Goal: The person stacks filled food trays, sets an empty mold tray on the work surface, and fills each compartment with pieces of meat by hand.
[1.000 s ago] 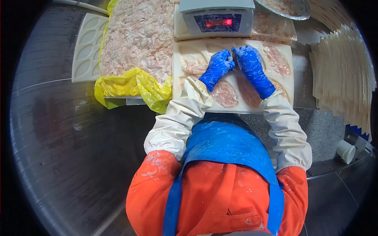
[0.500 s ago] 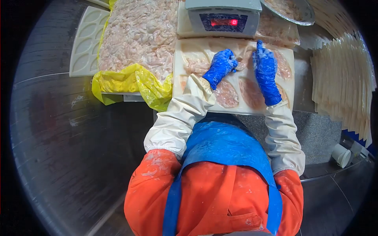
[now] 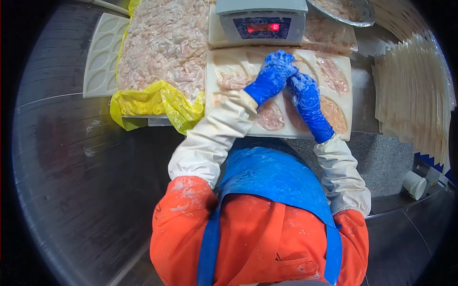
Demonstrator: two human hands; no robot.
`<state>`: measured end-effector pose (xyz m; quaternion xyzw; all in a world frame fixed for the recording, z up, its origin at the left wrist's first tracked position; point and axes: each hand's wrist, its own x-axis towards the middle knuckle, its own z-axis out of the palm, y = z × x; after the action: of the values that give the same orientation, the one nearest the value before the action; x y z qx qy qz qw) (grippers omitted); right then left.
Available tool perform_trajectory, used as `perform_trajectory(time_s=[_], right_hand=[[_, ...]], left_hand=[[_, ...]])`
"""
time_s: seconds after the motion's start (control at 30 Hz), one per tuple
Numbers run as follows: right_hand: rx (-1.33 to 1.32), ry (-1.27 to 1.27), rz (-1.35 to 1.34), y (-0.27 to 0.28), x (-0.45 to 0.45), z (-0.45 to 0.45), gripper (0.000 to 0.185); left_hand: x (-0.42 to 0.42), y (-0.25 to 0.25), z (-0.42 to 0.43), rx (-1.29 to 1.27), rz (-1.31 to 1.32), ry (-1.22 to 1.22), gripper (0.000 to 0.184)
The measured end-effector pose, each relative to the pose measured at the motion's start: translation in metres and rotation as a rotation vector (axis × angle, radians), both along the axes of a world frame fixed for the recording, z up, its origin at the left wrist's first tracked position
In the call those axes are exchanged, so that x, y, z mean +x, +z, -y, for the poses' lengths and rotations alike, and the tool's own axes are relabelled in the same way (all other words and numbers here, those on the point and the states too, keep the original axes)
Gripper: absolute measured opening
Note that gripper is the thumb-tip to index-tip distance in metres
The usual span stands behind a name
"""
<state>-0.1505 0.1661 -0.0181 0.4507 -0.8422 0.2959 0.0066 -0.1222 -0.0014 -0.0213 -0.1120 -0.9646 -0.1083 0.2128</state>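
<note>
My left hand (image 3: 275, 72), in a blue glove, is closed over the middle of a white moulded tray (image 3: 347, 97). Against it is my gloved right hand (image 3: 305, 91), its fingers curled in. What either hand grips, if anything, is hidden. Leaf-shaped hollows in the tray hold pale pink raw meat: one flat meat piece (image 3: 332, 76) lies at the upper right, another meat piece (image 3: 270, 117) below my left hand. Smaller meat scraps (image 3: 232, 81) sit in a hollow on the left. My right hand partly covers a lower hollow.
Left of the tray, a large heap of raw meat strips (image 3: 164, 47) lies on yellow plastic film (image 3: 164, 97). A digital scale (image 3: 262, 26) stands behind the tray. A metal bowl (image 3: 365, 21) is at the back right, stacked pale sheets (image 3: 405, 90) at right, another moulded tray (image 3: 101, 57) far left.
My right hand has moved left, from fingers stretched out to curled against my left hand. My left hand has shifted slightly up. The meat strip seen between them is now out of sight.
</note>
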Motion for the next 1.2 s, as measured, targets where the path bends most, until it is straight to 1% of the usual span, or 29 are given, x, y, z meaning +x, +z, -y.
perform_trajectory(time_s=[0.03,0.07,0.1,0.13,0.17,0.23,0.27,0.3,0.33,0.37,0.4,0.47,0.5,0.57,0.6,0.63,0.67,0.7,0.73,0.8,0.83,0.9,0.93,1.0,1.03,1.1,1.13,1.17,1.2], right_hand=[[-0.048,0.013,-0.062,0.000,-0.002,-0.003,0.022],[-0.099,0.024,-0.127,-0.001,-0.006,-0.006,0.023],[-0.028,0.011,-0.119,-0.006,-0.011,-0.013,0.023],[-0.029,0.007,-0.120,-0.006,-0.016,-0.018,0.023],[-0.050,0.014,-0.080,-0.007,-0.019,-0.023,0.023],[-0.079,0.022,-0.036,-0.005,-0.018,-0.018,0.023],[-0.118,-0.029,-0.022,-0.007,-0.012,-0.009,0.024],[-0.154,-0.081,-0.009,-0.007,-0.007,0.000,0.025],[-0.153,-0.043,0.042,-0.013,-0.003,0.007,0.026],[-0.152,-0.045,0.048,-0.014,-0.002,0.004,0.026],[-0.087,-0.036,-0.016,-0.013,-0.005,0.001,0.025],[0.059,-0.074,-0.221,-0.010,-0.011,-0.009,0.023],[0.097,-0.051,-0.211,-0.007,-0.014,-0.018,0.023],[0.136,0.001,-0.232,-0.004,-0.021,-0.029,0.023],[0.138,0.009,-0.229,-0.002,-0.017,-0.032,0.023],[0.164,-0.016,-0.334,0.001,-0.013,-0.035,0.023],[0.181,-0.045,-0.450,0.008,-0.013,-0.034,0.022],[0.330,-0.082,-0.385,0.016,-0.013,-0.036,0.024],[0.328,-0.073,-0.384,0.012,-0.014,-0.038,0.024],[0.138,-0.118,-0.222,0.002,-0.017,-0.038,0.028],[0.133,-0.049,-0.194,0.002,-0.019,-0.029,0.037],[-0.005,0.095,-0.066,-0.007,-0.017,-0.012,0.050],[0.077,0.230,-0.247,-0.010,-0.024,-0.018,0.058],[0.186,0.019,-0.195,-0.011,-0.023,-0.027,0.061],[0.190,0.034,-0.216,-0.003,-0.023,-0.033,0.065],[0.232,-0.005,-0.261,0.009,-0.015,-0.032,0.065],[0.272,-0.058,-0.308,0.011,-0.013,-0.030,0.065],[0.210,-0.094,-0.326,-0.006,-0.015,-0.025,0.057],[0.156,-0.071,-0.290,-0.004,-0.013,-0.015,0.054]], left_hand=[[-0.006,0.002,0.006,-0.153,0.068,0.037,0.017],[-0.014,0.006,0.015,-0.227,0.120,0.160,0.017],[-0.020,0.014,0.025,-0.304,0.172,0.278,0.018],[-0.021,0.018,0.034,-0.410,0.175,0.344,0.020],[-0.018,0.020,0.036,-0.409,0.177,0.344,0.020],[-0.013,0.023,0.037,-0.178,0.118,0.138,0.025],[-0.012,0.011,0.032,-0.064,0.029,-0.001,0.029],[-0.014,0.006,0.026,-0.066,0.038,-0.073,0.031],[-0.013,0.002,0.020,-0.064,0.049,-0.144,0.033],[-0.016,-0.004,0.021,-0.037,0.150,-0.085,0.034],[-0.015,0.004,0.021,-0.039,0.151,-0.086,0.034],[-0.013,0.020,0.025,-0.236,0.279,0.062,0.035],[-0.012,0.034,0.020,-0.238,0.411,0.054,0.036],[-0.004,0.014,0.013,-0.143,0.166,-0.084,0.040],[0.001,-0.003,0.009,-0.204,0.198,-0.118,0.049],[0.007,-0.008,0.008,-0.201,0.202,-0.107,0.049],[0.008,-0.010,0.010,-0.177,0.155,-0.008,0.052],[0.007,-0.012,0.013,-0.154,0.107,0.085,0.055],[0.006,-0.015,0.014,-0.116,0.102,0.110,0.058],[0.009,-0.019,-0.010,-0.066,0.181,0.252,0.061],[0.005,-0.024,-0.026,-0.035,0.328,0.267,0.064],[0.009,-0.044,-0.045,-0.324,0.215,0.257,0.064],[0.014,-0.033,-0.040,-0.157,0.231,0.234,0.062],[0.032,-0.015,-0.023,0.111,0.234,0.176,0.061],[0.044,-0.009,-0.013,0.031,0.150,0.205,0.055],[0.074,0.004,0.009,0.299,0.018,0.285,0.048],[0.090,0.006,0.023,0.247,-0.186,0.342,0.040],[0.106,0.023,0.038,0.328,-0.096,0.429,0.039],[0.121,0.040,0.053,0.410,-0.005,0.513,0.037]])
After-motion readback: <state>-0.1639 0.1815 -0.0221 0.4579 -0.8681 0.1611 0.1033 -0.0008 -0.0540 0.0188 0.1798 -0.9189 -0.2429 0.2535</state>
